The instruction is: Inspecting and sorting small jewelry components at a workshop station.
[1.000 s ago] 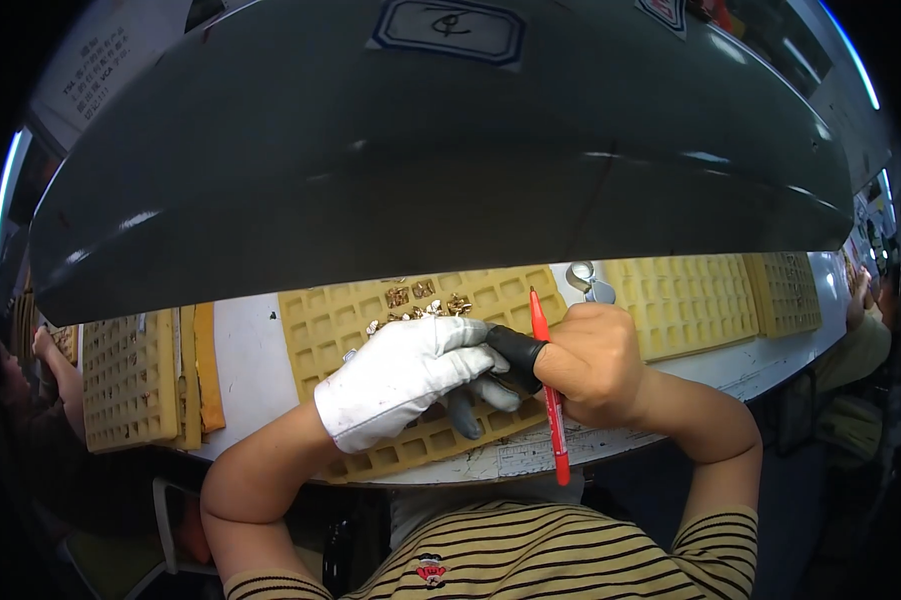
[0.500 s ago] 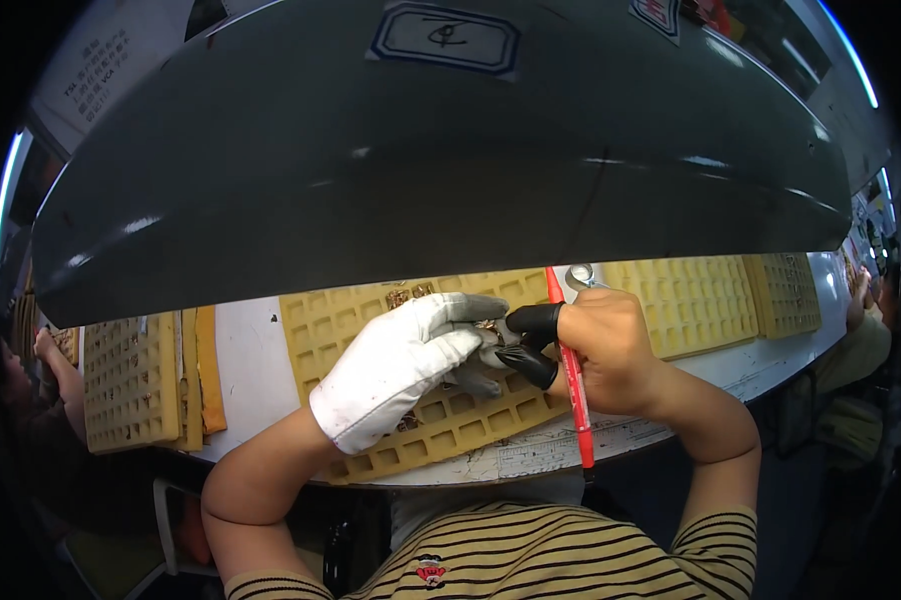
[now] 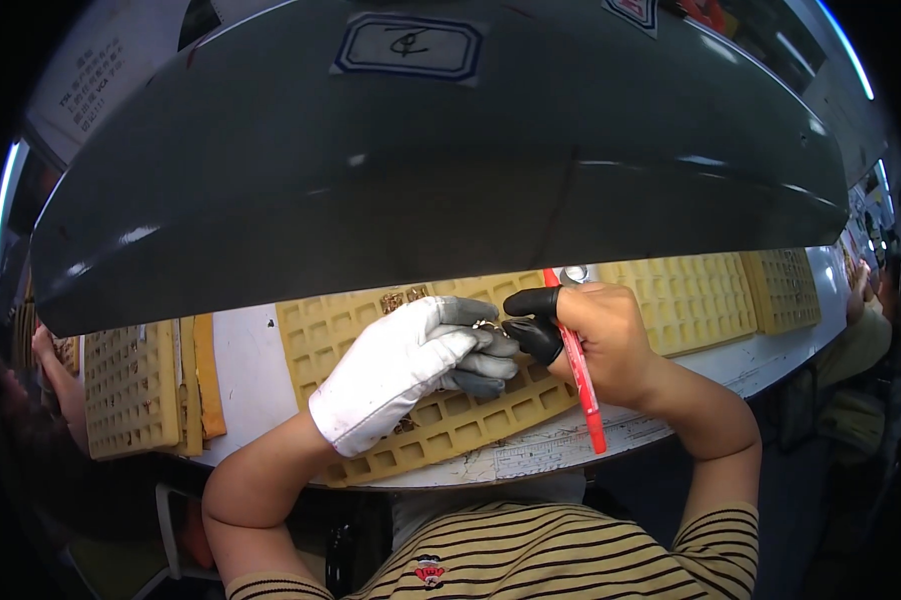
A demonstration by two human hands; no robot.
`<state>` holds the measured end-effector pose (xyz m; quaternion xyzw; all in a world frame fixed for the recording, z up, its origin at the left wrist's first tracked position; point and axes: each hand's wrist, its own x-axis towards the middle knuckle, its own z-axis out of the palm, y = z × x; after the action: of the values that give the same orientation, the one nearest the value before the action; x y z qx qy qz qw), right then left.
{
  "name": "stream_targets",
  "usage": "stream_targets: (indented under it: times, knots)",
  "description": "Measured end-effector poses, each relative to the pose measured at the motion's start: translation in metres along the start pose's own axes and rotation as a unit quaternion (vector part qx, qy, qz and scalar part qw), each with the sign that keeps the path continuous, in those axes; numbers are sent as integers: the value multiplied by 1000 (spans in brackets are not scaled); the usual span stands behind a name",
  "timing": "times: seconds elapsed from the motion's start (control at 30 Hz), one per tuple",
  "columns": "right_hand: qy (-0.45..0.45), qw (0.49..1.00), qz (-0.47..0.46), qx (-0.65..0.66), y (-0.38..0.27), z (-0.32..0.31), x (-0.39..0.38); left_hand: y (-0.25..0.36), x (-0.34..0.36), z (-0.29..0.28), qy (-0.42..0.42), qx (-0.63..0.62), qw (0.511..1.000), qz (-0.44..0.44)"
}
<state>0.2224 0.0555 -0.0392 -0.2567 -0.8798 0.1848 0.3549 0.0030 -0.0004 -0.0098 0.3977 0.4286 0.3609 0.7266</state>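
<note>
My left hand (image 3: 386,365), in a white glove with grey fingertips, is closed around a small shiny metal piece (image 3: 487,325). Only a bit of that piece shows between the fingers, so its kind cannot be made out. Close by on the right is my right hand (image 3: 603,335), with black finger covers on thumb and forefinger, their tips at the piece. A red marker pen (image 3: 585,395) is gripped in the right hand, slanting down past the palm. Beneath both hands lies a yellow foam tray (image 3: 441,437) with square pockets; a few hold small coppery metal pieces (image 3: 403,299).
A dark grey lamp hood (image 3: 451,180) spans the space above the hands. More yellow pocketed trays stand right (image 3: 676,300) and left (image 3: 131,390) on the white table (image 3: 246,365). Behind the right hand is a small round metal object (image 3: 575,273). Other people sit at both sides.
My right fingertips have parted slightly and shifted around the metal piece. The pen's lower end has swung a little right and up. My left hand stays nearly in place.
</note>
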Motion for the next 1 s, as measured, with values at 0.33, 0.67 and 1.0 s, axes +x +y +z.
stream_targets:
  times: [0.33, 0.67, 1.0]
  knots:
    - [-112, 984, 110, 84, -1, 1, -4, -1, 0, 0, 12, 35, 999, 21]
    - [-78, 997, -8, -26, -3, -6, 1, -1, 3, -7, 15, 208, 977, 49]
    - [-74, 943, 214, 244, -17, -8, 8, -5, 0, 4, 106, 323, 933, 119]
